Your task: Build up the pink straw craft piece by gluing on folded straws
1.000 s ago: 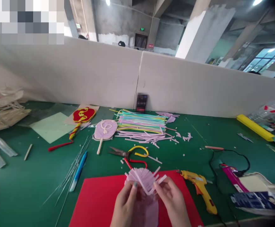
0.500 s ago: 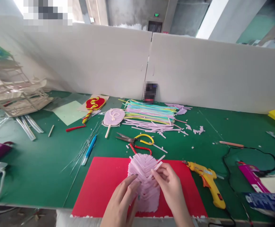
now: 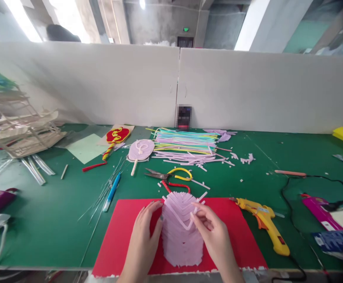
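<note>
On a red board (image 3: 124,236) lies a lilac oval piece (image 3: 183,251) covered with slanting strips laid in a V pattern. Across it runs a soft lilac strip (image 3: 177,218), bent into a V that points toward me. My right hand (image 3: 215,232) pinches the right arm of this strip between thumb and fingers. My left hand (image 3: 144,232) rests at the left edge of the oval, thumb and fingers apart, holding nothing. Scissors (image 3: 167,176) with one yellow and one red handle lie just beyond the oval, blades spread.
Coloured strips (image 3: 186,141) lie in a bundle behind the scissors, beside a lilac lollipop shape (image 3: 141,150) and a red-yellow one (image 3: 118,135). To the right is a yellow glue gun (image 3: 265,220) with its cable. Thin wires and a blue pen (image 3: 112,192) lie left.
My left hand has moved left off the oval and opened, uncovering the bent strip. My right hand stays pinched at the right side. The camera view has shifted slightly.
</note>
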The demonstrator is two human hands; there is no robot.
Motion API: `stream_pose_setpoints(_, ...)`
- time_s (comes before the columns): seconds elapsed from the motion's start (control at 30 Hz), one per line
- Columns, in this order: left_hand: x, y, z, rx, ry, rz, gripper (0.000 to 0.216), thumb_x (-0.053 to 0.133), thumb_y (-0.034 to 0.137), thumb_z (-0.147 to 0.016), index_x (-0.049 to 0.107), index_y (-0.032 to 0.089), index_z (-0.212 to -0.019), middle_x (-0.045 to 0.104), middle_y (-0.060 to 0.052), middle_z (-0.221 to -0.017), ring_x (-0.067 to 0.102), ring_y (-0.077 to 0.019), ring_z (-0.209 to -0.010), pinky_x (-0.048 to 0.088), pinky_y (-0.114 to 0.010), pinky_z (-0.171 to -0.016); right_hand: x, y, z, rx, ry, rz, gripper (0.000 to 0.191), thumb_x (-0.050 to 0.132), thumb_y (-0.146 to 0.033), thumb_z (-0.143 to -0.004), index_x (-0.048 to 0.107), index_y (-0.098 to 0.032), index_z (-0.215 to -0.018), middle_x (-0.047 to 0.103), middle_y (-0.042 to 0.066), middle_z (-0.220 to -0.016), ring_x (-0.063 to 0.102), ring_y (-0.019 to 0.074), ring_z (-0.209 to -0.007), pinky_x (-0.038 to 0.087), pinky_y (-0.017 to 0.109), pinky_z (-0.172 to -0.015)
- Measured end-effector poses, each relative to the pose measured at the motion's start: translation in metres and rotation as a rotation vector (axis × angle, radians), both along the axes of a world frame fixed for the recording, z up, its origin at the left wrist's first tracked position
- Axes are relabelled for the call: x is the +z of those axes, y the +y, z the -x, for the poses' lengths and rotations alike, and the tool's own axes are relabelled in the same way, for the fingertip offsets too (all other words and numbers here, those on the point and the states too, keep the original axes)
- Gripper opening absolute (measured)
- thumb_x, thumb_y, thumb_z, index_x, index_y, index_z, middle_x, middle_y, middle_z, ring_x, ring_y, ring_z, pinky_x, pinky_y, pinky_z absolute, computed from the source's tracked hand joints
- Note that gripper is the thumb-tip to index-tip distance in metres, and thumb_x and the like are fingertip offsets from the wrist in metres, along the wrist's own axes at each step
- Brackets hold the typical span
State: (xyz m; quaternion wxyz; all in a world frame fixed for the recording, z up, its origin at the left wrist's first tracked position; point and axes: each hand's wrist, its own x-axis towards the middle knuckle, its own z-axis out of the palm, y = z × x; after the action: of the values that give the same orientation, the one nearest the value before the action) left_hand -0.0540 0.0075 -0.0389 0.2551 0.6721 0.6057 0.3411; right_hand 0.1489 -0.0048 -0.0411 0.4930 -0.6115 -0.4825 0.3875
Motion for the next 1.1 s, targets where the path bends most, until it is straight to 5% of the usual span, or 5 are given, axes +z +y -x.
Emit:
stream_pose_setpoints(0.2,0.007,0.0,0.001,-0.034,-0.102,0.034,0.03,0.044,0.024,-0.087,0.059,0.025,-0.114,0.062,-0.005,-0.123,0.054,-0.023,-0.119,0.041,-0.044,-0.102,0.007,0.001,0.001,0.022,0.025,0.009,0.028,0.066,-0.047,-0.077,0.071,-0.02,-0.082,0.072,0.007,-0.082,0.067,0.0205,-0.075,0.053,0.027,-0.066)
stream_pose_setpoints(0.47,0.011,-0.003,-0.001,0.032,-0.207,0.058,0.027,0.044,0.024,-0.087,0.056,0.021,-0.111,0.068,-0.005,-0.101,0.062,-0.0217,-0.102,0.045,-0.039,-0.093,0.012,-0.002,-0.001,0.023,0.004,-0.065,0.028,0.066,-0.046,-0.077,0.07,-0.019,-0.082,0.071,0.006,-0.081,0.064,0.0196,-0.075,0.05,0.028,-0.068)
stream_pose_setpoints(1.1,0.011,-0.005,-0.002,-0.005,-0.117,0.006,0.029,0.048,0.018,-0.087,0.057,0.022,-0.114,0.066,-0.005,-0.116,0.058,-0.0212,-0.114,0.042,-0.04,-0.1,0.011,-0.001,0.0,0.18,-0.066,-0.027,0.021,0.065,-0.041,-0.079,0.071,-0.021,-0.081,0.073,0.004,-0.083,0.068,0.0194,-0.078,0.052,0.029,-0.072)
